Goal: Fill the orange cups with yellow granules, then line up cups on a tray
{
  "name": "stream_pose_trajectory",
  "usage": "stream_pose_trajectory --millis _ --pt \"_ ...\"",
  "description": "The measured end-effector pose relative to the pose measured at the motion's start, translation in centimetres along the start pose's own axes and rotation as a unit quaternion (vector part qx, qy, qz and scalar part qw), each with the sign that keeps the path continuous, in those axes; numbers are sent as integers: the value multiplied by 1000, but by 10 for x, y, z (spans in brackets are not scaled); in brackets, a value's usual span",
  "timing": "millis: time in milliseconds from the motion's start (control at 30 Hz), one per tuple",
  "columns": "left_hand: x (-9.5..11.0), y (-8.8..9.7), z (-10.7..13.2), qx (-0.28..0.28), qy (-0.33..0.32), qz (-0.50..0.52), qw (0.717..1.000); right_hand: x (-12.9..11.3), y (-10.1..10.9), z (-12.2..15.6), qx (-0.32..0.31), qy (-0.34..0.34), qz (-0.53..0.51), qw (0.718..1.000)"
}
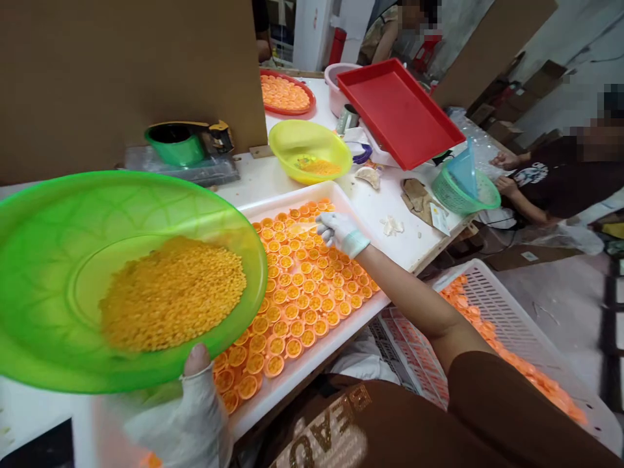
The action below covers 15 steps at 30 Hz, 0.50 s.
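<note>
My left hand (pixel 188 409), in a whitish glove with a bare thumb tip, grips the near rim of a large green basin (pixel 43 273). Inside the basin lies a heap of small yellow pellets (pixel 175 299). My right hand (pixel 341 233), in a white glove with a pale green cuff, is closed over the far part of a white tray (pixel 351 328). From its fingers a thin, pale, blurred tool (pixel 303 228) points left; its exact kind cannot be made out. Rows of small round orange cups (pixel 293 348) fill the tray, many with yellow pellets inside.
Behind the tray stands a yellow bowl (pixel 309 146). A red tray (pixel 400 110) leans at the back right, near a teal basket (pixel 458 188). A white crate (pixel 536 338) of orange pieces is below the table edge. Another person (pixel 565 175) sits at right. Cardboard (pixel 127 71) blocks the back left.
</note>
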State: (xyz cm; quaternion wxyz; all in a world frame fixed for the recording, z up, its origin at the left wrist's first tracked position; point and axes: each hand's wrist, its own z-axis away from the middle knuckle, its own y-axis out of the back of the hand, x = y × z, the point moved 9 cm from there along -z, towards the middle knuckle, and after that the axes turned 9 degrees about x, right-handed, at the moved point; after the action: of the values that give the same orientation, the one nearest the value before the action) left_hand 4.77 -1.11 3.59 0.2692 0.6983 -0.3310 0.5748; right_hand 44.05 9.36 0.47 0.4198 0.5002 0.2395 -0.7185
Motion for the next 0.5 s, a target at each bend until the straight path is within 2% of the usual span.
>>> stream_pose_trajectory --millis 100,200,267,300,367,500 --pt "-7 0 1 -8 16 8 1000 3 -65 29 -102 47 87 990" --pt "-7 -2 0 -25 5 37 999 5 -123 62 -175 148 188 955" --pt "-7 0 -1 -18 -2 39 999 12 -151 79 -220 183 225 931" --pt "-8 1 -1 -13 -2 38 999 18 -160 84 -236 173 229 928" --pt "-8 1 -1 -14 1 36 999 31 -165 85 -247 108 206 941" --pt "-2 -3 -1 -25 -2 53 998 43 -141 70 -210 -31 100 972"
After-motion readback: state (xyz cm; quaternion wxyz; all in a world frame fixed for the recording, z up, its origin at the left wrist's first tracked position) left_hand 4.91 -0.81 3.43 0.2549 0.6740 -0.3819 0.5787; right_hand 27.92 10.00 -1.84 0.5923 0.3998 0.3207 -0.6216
